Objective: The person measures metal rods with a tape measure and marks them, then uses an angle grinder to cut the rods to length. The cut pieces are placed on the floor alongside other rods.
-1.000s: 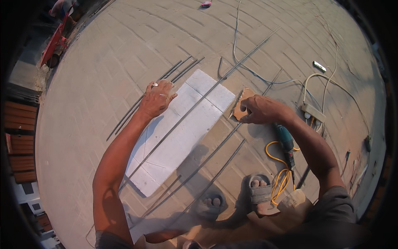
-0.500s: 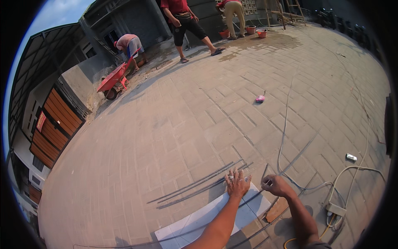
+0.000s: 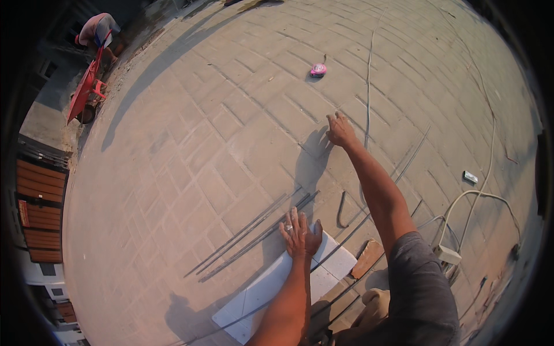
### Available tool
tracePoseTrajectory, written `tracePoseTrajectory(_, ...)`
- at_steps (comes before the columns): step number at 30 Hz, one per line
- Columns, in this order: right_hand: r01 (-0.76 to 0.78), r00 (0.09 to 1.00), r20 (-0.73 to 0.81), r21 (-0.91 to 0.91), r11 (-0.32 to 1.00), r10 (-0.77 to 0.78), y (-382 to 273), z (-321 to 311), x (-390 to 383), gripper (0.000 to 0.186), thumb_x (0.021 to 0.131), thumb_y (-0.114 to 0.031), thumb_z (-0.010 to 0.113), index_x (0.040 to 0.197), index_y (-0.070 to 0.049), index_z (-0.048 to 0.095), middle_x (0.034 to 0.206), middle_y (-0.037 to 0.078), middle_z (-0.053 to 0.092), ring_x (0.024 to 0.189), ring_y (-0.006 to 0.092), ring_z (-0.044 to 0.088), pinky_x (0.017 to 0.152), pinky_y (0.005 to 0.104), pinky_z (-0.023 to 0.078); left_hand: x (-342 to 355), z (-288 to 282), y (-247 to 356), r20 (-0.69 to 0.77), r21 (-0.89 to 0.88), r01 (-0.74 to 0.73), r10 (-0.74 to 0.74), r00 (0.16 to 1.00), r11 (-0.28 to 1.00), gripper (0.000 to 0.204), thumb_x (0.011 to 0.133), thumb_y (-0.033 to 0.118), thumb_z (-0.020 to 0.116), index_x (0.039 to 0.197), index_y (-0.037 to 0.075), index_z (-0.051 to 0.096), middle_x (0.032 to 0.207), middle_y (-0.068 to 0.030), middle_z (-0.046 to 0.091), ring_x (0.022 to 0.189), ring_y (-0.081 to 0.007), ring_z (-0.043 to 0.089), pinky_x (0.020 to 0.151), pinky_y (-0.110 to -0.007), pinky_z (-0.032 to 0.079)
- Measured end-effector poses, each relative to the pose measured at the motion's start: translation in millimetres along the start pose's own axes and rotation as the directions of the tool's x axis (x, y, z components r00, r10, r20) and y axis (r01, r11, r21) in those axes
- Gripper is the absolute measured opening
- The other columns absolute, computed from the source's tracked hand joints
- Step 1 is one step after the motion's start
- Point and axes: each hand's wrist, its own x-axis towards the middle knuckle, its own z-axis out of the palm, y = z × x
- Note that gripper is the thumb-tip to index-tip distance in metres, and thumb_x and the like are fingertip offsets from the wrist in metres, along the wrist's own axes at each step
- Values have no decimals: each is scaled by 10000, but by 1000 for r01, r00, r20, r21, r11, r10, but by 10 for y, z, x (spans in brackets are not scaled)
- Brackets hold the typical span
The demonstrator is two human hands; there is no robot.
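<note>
My left hand (image 3: 300,232) rests palm down with spread fingers, at the top edge of a white tile panel (image 3: 239,308) and over the ends of several thin dark metal rods (image 3: 245,242). A longer rod crosses the panel under my left forearm. My right hand (image 3: 340,130) is stretched out far ahead over the paving, fingers extended and apart, with nothing visible in them. Beyond it lies a pink tape measure (image 3: 318,70), apart from the fingers. A short rod with a hooked end (image 3: 341,210) lies between my two arms.
A broken brown piece (image 3: 367,258) lies beside the panel. At right are a power strip (image 3: 447,254), a pale cable (image 3: 490,155) and a small silvery packet (image 3: 470,177). Far left, a person (image 3: 99,29) bends behind a red wheelbarrow (image 3: 85,89).
My right hand has left the rods near the panel and reached forward toward the tape measure, its fingers opening. My left hand stays by the panel. The view has tipped down.
</note>
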Motion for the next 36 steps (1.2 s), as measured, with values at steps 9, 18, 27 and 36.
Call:
tracePoseTrajectory(9, -47, 997, 40, -355, 933, 66, -261, -14, 1666, 399, 969, -211, 489, 1363, -264, 522, 1509, 144, 401, 1356, 371, 439, 972, 538, 478, 52, -174, -25, 154, -77, -10, 21, 988, 997, 530, 875, 403, 624, 1283, 65, 604, 1491, -149, 466, 1381, -346, 428, 1145, -578, 244)
tracePoseTrajectory(18, -247, 967, -45, -409, 879, 250, -122, 367, 2404, 488, 983, -238, 504, 1422, -448, 465, 1585, 72, 310, 1410, 341, 372, 1021, 545, 432, 169, -268, -26, 152, -97, -12, 27, 988, 995, 462, 835, 415, 660, 1142, 70, 686, 1443, -140, 521, 1335, -334, 472, 1130, -548, 271)
tracePoseTrajectory(27, 8, 986, 158, -386, 922, 58, -205, 187, 2366, 248, 895, -180, 590, 1114, -131, 696, 1317, 122, 585, 1182, 327, 621, 915, 430, 551, 173, -233, -47, 116, -113, -16, 29, 993, 993, 415, 834, 392, 676, 1085, 62, 689, 1426, -141, 524, 1321, -336, 480, 1117, -556, 305)
tracePoseTrajectory(36, -81, 989, 105, -176, 981, 100, -107, 135, 1484, 292, 880, -222, 644, 1167, -230, 699, 1437, 136, 498, 1159, 410, 615, 902, 447, 574, 71, -117, 20, 67, -60, -52, 56, 996, 997, 383, 865, 359, 654, 1102, 59, 654, 1407, -144, 528, 1328, -320, 479, 1100, -559, 341)
